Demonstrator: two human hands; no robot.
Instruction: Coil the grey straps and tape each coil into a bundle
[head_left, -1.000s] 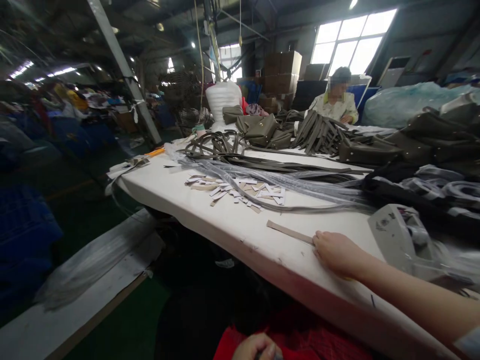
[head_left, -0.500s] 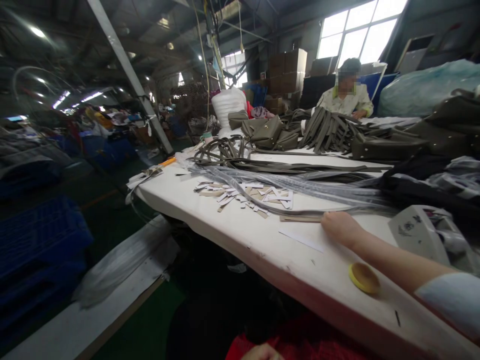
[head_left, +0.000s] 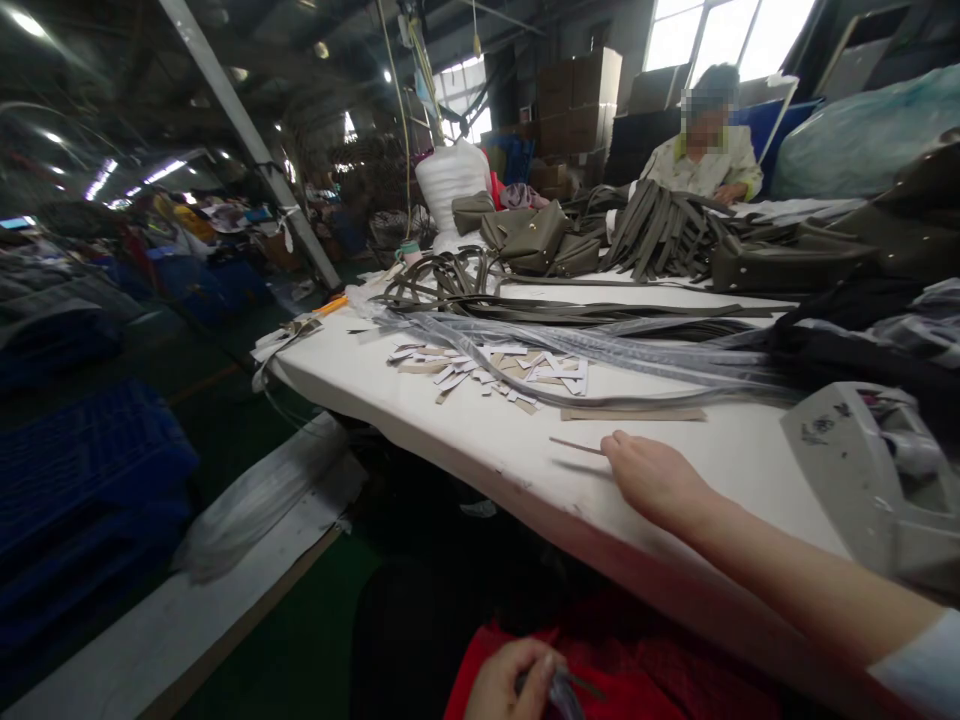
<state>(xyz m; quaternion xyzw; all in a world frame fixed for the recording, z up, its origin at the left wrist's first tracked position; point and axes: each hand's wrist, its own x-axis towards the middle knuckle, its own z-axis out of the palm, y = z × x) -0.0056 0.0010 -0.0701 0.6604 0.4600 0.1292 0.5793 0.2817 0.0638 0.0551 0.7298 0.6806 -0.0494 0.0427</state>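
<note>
My right hand (head_left: pixel 649 475), closed in a pinch, holds a thin brownish strip (head_left: pixel 574 443) just above the white tabletop (head_left: pixel 495 430). Low in the view, my left hand (head_left: pixel 510 682) is closed over red cloth (head_left: pixel 600 650). Something greyish and shiny like clear plastic (head_left: pixel 564 692) pokes out of its fingers, too hidden to name. Beyond my right hand lies a flat brown strip (head_left: pixel 637 413). A loose pile of short white and brown strip pieces (head_left: pixel 480 372) lies to its left, beside long plastic-wrapped straps (head_left: pixel 637 350).
A grey tape dispenser (head_left: pixel 832 440) stands at the right. Dark olive straps (head_left: pixel 660 230) and bags (head_left: pixel 525 235) heap up at the back, where another person (head_left: pixel 705 150) sits. A metal pole (head_left: pixel 255 140) rises at the table's left end; blue pallets (head_left: pixel 90 480) are on the floor.
My right hand has drawn back toward the table's near edge with a strip in its fingers. A white strip near that edge no longer shows. My left hand has come further into view.
</note>
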